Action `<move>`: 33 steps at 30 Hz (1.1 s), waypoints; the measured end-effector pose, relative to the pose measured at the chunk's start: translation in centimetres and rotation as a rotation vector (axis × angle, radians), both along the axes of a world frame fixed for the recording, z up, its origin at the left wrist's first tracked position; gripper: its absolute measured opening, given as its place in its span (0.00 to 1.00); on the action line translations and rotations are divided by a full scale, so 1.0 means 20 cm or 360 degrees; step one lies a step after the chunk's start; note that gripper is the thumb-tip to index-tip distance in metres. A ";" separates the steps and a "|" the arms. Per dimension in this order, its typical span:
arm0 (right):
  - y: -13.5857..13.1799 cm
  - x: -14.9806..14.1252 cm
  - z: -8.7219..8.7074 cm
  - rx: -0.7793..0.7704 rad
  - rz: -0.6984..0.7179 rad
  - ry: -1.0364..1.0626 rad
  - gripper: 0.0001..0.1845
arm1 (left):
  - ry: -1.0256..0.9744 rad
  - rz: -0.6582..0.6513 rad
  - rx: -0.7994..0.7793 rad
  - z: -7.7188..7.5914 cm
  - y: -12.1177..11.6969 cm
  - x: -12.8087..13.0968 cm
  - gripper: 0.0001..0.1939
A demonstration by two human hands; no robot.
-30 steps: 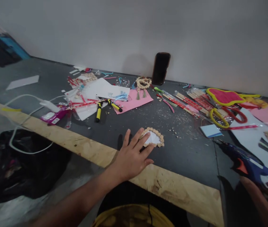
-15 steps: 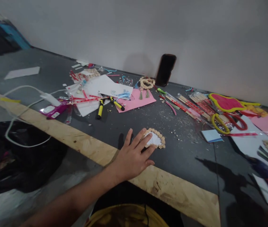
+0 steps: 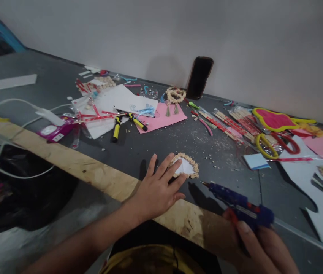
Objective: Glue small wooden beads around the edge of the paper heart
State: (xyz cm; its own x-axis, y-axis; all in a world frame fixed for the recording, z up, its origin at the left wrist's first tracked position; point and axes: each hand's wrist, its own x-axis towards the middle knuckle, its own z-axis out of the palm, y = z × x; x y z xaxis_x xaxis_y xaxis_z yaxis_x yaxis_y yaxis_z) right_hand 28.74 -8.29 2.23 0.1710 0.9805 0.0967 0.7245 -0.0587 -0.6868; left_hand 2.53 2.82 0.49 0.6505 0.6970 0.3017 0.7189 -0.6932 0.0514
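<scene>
My left hand (image 3: 160,188) lies with fingers spread over the left side of a small white paper shape (image 3: 186,167) edged with a beige, bumpy border (image 3: 195,164). Its fingertips rest on or just above that piece; exact contact is hard to make out. At the lower right, my right hand (image 3: 260,243) is wrapped round the handle of a blue hot glue gun (image 3: 235,199). The metal nozzle (image 3: 204,183) points left, a short way from the bordered piece. Part of the handle is hidden by my fingers.
Yellow-and-black pliers (image 3: 116,129), pink paper (image 3: 167,118) and white sheets (image 3: 104,102) lie at the left. A phone (image 3: 200,78) leans on the wall. To the right are yellow-handled scissors (image 3: 265,146), wrapped chopsticks (image 3: 232,123) and a blue-white pad (image 3: 256,162). A white cable (image 3: 21,176) hangs over the wooden edge.
My right hand has come in from the right with the glue gun, its nozzle now near the bordered piece. My left hand stays in place on that piece.
</scene>
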 end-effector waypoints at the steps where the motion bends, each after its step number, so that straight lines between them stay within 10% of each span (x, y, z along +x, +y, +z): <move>1: 0.01 -0.04 -0.01 0.0007 0.0033 -0.0018 0.15 | 0.0006 -0.0002 -0.0009 0.00 0.00 0.00 0.23; 33: 0.12 -0.18 0.02 -0.0127 0.0062 0.0031 0.16 | -0.0045 -0.0047 -0.0154 0.01 0.01 -0.01 0.24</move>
State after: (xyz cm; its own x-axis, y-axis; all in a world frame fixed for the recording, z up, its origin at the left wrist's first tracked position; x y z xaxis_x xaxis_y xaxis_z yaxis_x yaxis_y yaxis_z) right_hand 25.17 -5.94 2.62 0.1339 0.9909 0.0148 0.7139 -0.0861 -0.6949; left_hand 2.25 2.93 0.75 0.6636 0.7042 0.2525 0.6954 -0.7051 0.1388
